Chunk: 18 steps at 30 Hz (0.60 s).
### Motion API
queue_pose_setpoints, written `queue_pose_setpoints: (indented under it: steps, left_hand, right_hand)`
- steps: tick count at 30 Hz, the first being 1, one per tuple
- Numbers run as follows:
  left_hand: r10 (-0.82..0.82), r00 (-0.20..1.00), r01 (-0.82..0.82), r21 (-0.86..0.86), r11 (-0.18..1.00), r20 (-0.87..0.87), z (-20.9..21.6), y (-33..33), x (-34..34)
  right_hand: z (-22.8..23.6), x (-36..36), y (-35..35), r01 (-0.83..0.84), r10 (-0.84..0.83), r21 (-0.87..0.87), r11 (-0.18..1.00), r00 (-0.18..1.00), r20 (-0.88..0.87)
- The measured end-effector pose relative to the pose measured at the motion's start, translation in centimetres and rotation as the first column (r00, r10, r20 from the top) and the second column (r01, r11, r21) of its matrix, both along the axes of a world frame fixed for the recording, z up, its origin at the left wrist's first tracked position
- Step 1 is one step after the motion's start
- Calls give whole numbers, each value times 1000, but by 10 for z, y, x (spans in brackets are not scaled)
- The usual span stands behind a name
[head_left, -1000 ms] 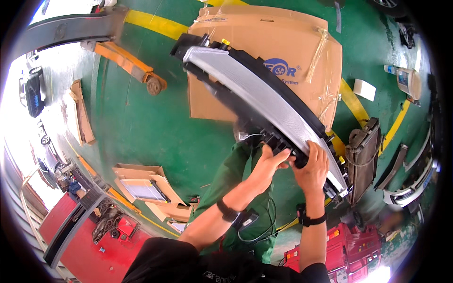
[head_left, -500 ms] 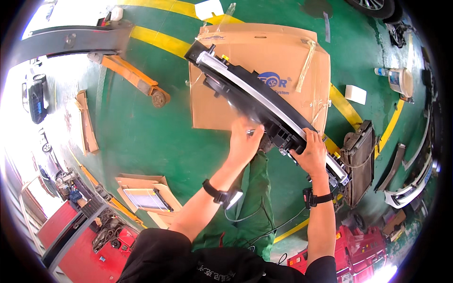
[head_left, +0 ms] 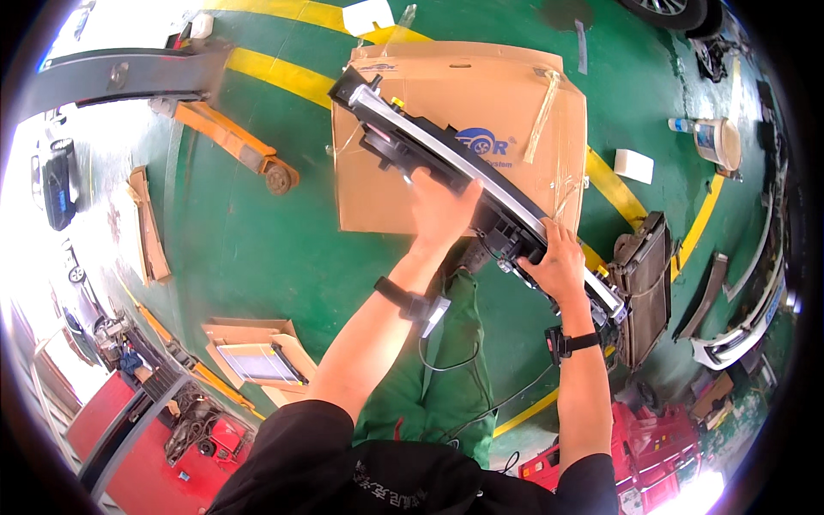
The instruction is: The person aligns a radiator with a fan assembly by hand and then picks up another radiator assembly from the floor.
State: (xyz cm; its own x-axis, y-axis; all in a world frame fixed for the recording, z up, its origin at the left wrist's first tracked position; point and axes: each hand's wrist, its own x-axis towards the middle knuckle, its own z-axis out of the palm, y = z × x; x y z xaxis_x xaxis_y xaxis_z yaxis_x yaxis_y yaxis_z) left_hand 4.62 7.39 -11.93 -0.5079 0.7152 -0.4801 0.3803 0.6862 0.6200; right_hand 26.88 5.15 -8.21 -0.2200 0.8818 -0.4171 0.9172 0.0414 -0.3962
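A long black and silver car part (head_left: 490, 182), which looks like a radiator assembly seen edge-on, slants from upper left to lower right before me. Black plastic fittings and a cable show along its near side. My right hand (head_left: 556, 262) grips it near its lower right end, fingers over the silver strip and thumb on the near side. My left hand (head_left: 442, 209) is against the near side around the middle. Its fingers are partly hidden and blurred, so I cannot tell what they hold.
Beyond the part, a flat cardboard box (head_left: 386, 202) lies on the green floor. A dirty, worn radiator (head_left: 645, 292) stands to the right, near a bucket (head_left: 719, 144). At left are an orange lift arm (head_left: 223, 137) and an open carton (head_left: 257, 330) holding a flat panel. Red machinery (head_left: 652, 442) is at lower right.
My left hand has moved away from me and slightly left along the part's near side. The right hand keeps its grip. The whole view has shifted a little.
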Motion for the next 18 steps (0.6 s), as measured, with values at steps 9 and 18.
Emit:
queue_pose_setpoints:
  steps: [9,18]
  left_hand:
    - [125,964,-120,-37,992,233,-41,-11,-7]
    - [642,672,-574,-287,767,370,3,-8,-7]
  right_hand:
    - [-9,1,-16,-24,24,25,999,1000,5]
    - [-15,-16,-58,-2,4,-46,999,999,43]
